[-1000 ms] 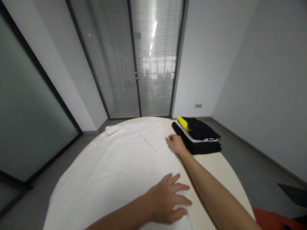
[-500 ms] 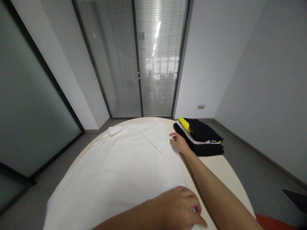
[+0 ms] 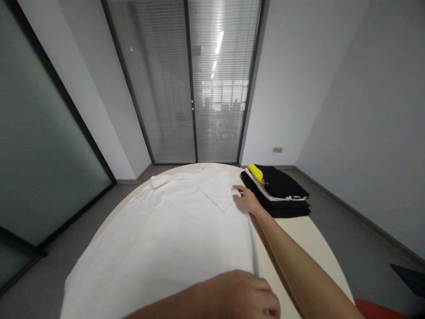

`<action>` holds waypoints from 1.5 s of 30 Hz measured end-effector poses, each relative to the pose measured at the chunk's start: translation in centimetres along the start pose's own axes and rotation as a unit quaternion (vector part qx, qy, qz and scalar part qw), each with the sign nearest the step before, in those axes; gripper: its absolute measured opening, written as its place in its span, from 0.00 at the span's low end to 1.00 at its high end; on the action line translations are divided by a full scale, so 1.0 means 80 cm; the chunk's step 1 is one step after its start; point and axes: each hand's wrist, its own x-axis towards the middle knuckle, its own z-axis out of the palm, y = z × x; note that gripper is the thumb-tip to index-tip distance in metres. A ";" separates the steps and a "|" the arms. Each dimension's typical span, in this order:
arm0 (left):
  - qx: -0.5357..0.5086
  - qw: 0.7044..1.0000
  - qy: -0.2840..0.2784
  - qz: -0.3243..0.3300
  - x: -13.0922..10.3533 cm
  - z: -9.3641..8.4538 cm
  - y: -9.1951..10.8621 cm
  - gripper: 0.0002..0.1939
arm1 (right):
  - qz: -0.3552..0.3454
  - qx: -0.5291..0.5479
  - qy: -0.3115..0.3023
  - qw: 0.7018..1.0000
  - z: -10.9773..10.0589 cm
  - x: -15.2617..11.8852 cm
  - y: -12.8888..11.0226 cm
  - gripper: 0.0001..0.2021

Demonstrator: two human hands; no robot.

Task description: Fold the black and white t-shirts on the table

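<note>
A white shirt lies spread over the round table, one sleeve folded inward near its far right corner. My right hand is at the shirt's far right edge, thumb and fingers closing on the cloth there. Low in the view, my left hand is at the shirt's near right edge with its fingers curled round the fabric; the fingertips are partly hidden. Right beside my right hand is a stack of folded dark shirts, with a yellow print on the top one.
The pale table has a curved edge. Beyond it stand a glass partition with blinds and grey walls. A red object shows at the lower right, and a dark object at the right edge.
My left hand has shifted slightly left and down, its fingers now more curled. The shirt's right edge has moved inward, to the left. My right hand has moved slightly left.
</note>
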 end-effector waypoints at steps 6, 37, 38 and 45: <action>-0.002 0.999 0.014 -0.035 -0.033 -0.019 0.007 0.09 | 0.051 0.027 0.018 0.998 0.004 0.008 -0.006 0.18; -0.100 0.976 -0.121 -0.151 -0.135 -0.076 0.040 0.14 | -0.150 -0.134 -0.111 0.973 0.117 -0.036 -0.165 0.15; -0.136 0.973 -0.121 -0.145 -0.136 -0.082 0.038 0.13 | -0.153 -0.148 -0.103 0.972 0.118 -0.039 -0.166 0.16; -0.109 0.918 -0.072 -0.375 -0.162 -0.085 0.017 0.37 | -0.162 -0.231 -0.103 0.954 0.132 -0.052 -0.153 0.26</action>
